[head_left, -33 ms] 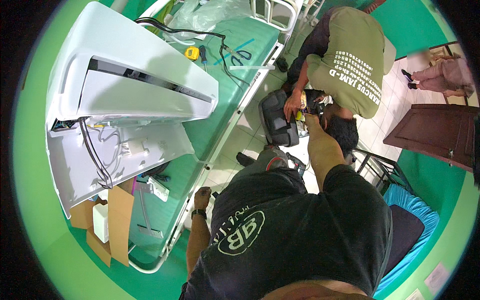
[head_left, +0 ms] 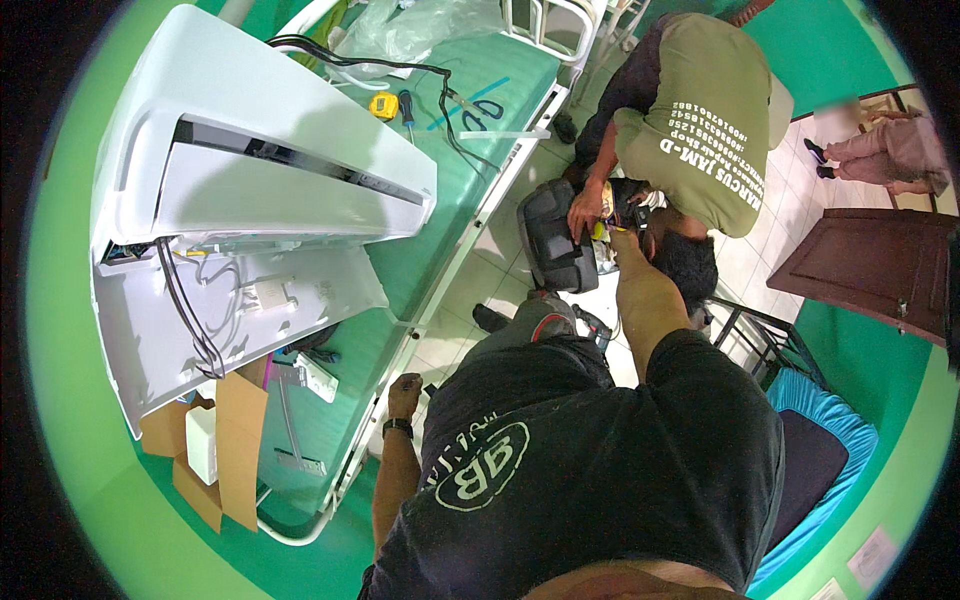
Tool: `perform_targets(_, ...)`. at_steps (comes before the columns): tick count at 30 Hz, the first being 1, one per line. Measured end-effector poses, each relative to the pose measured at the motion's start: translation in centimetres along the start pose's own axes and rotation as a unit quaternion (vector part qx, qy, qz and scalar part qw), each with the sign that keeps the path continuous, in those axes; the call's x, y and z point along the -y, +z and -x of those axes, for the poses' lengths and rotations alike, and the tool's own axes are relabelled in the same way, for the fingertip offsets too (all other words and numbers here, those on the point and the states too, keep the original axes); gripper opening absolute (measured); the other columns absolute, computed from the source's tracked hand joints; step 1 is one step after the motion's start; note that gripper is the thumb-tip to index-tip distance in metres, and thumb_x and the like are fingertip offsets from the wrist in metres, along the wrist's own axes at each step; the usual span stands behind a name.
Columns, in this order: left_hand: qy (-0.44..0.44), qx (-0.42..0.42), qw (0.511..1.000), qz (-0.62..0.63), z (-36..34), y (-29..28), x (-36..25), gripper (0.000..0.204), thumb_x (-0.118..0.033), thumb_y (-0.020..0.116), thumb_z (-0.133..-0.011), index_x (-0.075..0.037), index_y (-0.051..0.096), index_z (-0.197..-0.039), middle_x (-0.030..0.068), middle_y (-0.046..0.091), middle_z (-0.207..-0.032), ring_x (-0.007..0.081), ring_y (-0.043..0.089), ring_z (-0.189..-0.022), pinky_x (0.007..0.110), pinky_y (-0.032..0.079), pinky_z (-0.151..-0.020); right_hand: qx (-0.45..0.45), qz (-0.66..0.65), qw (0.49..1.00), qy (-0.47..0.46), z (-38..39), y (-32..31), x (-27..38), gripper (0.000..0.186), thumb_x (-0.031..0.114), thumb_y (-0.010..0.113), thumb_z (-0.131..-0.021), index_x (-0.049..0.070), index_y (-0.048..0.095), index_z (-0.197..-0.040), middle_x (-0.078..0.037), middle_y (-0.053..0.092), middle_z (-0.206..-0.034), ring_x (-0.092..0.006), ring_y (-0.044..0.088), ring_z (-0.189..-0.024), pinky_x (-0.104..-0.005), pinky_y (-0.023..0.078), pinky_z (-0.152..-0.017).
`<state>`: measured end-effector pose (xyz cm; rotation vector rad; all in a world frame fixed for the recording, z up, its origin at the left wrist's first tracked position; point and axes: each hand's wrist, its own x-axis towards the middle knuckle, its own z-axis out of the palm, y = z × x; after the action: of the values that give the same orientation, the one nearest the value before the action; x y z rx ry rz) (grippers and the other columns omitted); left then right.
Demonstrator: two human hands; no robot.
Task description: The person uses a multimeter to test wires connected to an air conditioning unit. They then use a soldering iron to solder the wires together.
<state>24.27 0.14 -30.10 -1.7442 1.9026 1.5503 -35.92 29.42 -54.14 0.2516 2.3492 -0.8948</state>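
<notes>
The right hand (head_left: 621,241) of the person reaches forward into an open black fabric tool bag (head_left: 552,245), which stands on the pale tiled floor (head_left: 440,345) beside the bed. Its fingers are partly hidden among the bag's contents, so I cannot tell whether they are apart or clamped on something. A co-worker in an olive-green shirt (head_left: 695,110) bends over the same bag, 1 hand (head_left: 586,212) on its rim.

The left hand (head_left: 404,396) hangs low near the side rail of the white metal-framed bed with a green mattress (head_left: 415,265); its fingers look curled in, but I cannot tell whether they hold anything. On that bed lie a white plastic air-conditioner unit (head_left: 290,200), a yellow tape measure (head_left: 383,106) and a dark-handled screwdriver (head_left: 406,106). A brown cardboard box (head_left: 240,450) sits at its near left end.
</notes>
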Motion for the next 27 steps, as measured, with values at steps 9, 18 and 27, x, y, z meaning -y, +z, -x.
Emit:
perform_targets(9, -0.013, -0.002, 0.999, -0.029, 1.8, -1.5, -1.2, 0.039, -0.032, 0.075, -0.087, 0.001, 0.070, -0.108, 0.0084, 0.070, -0.089, 0.0172, 0.064, -0.072, 0.032, 0.053, -0.067, 0.073, 0.072, 0.989, 0.102, 1.1, -1.6, 1.2, 0.030, 0.023, 0.066, -0.085, 0.000, 0.067, -0.104, -0.016, 0.068, -0.087, -0.0255, 0.068, -0.075, -0.0418, 0.053, -0.060)
perform_targets(18, -0.012, 0.009, 0.999, -0.037, 1.6, -1.1, -3.0, 0.026, -0.022, 0.070, -0.088, -0.002, 0.071, -0.106, 0.0073, 0.070, -0.088, 0.0164, 0.063, -0.076, 0.032, 0.051, -0.072, 0.104, 0.181, 0.977, -0.035, -2.8, -2.2, 1.1, 0.063, 0.051, 0.070, -0.083, -0.002, 0.067, -0.117, -0.024, 0.070, -0.105, -0.0329, 0.069, -0.093, -0.0492, 0.055, -0.077)
perform_targets(27, -0.048, 0.059, 0.995, 0.061, 1.2, 4.7, 1.8, 0.030, -0.024, 0.069, -0.090, -0.001, 0.070, -0.109, 0.0116, 0.071, -0.093, 0.0196, 0.066, -0.080, 0.034, 0.053, -0.076, -0.140, 0.073, 0.981, -0.111, -13.9, -7.0, -8.9, 0.071, 0.036, 0.063, -0.093, 0.000, 0.035, -0.146, -0.016, 0.067, -0.096, -0.0262, 0.064, -0.071, -0.0453, 0.052, -0.061)
